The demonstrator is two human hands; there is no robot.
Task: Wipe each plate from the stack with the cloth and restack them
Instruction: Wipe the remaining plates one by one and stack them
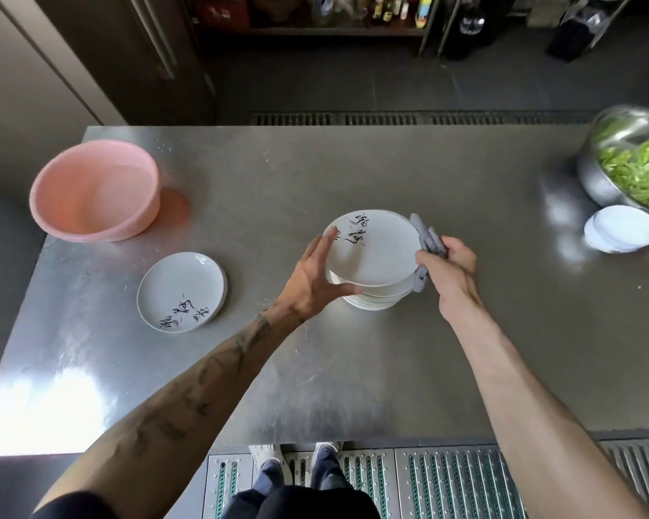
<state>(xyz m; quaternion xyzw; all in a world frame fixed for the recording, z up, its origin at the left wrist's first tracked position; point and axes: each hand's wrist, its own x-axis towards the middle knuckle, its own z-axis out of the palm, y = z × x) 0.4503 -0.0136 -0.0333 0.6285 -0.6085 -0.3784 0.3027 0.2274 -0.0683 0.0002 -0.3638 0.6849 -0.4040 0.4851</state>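
A stack of white plates (371,299) stands in the middle of the steel table (315,368). Its top plate (379,252), with black brush writing on it, is tilted up off the stack. My left hand (315,279) grips that plate's left edge, fingers along the rim and thumb under it. My right hand (446,267) grips a grey cloth (426,237) against the plate's right edge. Another white plate (182,292) with the same writing lies flat to the left; whether it rests on others I cannot tell.
A pink plastic basin (94,189) stands at the far left. At the right edge sits a steel bowl (596,181) of green vegetables, with a pile of small white dishes (620,228) in front of it. Floor grating runs below the near edge.
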